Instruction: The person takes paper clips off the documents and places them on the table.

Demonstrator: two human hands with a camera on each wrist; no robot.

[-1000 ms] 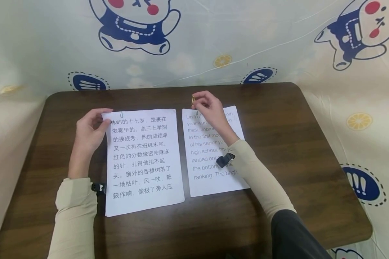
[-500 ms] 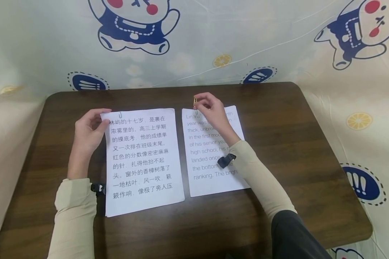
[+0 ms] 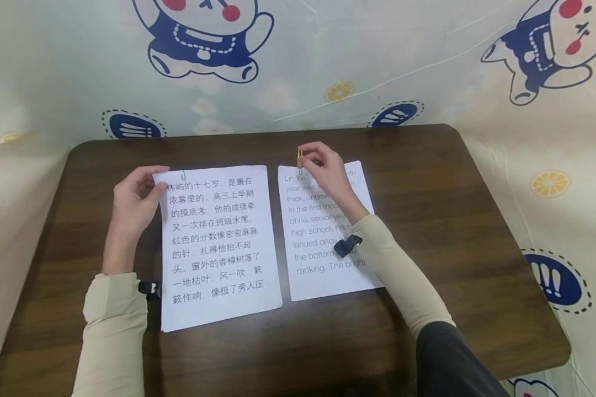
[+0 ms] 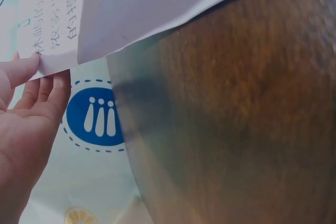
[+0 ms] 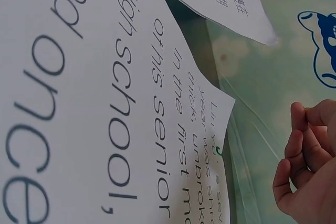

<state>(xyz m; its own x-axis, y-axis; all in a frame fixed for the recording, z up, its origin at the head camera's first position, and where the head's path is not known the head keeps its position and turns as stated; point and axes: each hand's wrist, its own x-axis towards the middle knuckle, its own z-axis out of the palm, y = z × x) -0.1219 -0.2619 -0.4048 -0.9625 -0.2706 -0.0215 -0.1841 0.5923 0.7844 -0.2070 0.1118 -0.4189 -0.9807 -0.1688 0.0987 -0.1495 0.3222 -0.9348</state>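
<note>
My left hand pinches the upper left corner of the white sheets with Chinese print, thumb on top and fingers beneath in the left wrist view. A green paper clip sits on their top edge. My right hand pinches a small yellow paper clip between thumb and forefinger, just beyond the top edge of the sheets with English print. Another green paper clip sits on that top edge. In the right wrist view the right hand hides the yellow clip.
Both sets of paper lie side by side on a dark brown wooden table with rounded corners. A pale curtain with cartoon prints hangs behind and beside it. A small dark camera is worn on the right wrist, over the English sheets.
My right hand has shifted slightly to the right with the yellow paper clip, which stays pinched. The upper left corner of the Chinese sheets and my left hand have moved slightly left.
</note>
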